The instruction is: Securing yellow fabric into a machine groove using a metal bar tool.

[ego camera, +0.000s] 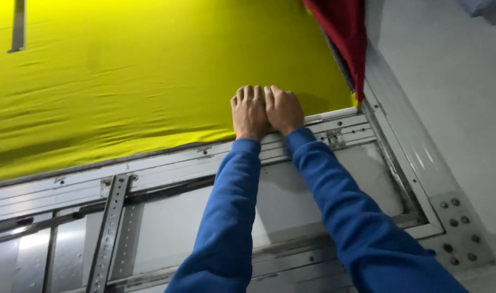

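Yellow cloth (123, 81) lies under both hands, left (249, 113) and right (283, 109), grip released, pressing flat.

No packages, no labels, no signs, no screens in view, only plain unmarked surfaces, nothing printed or boxed anywhere across the head camera's frame
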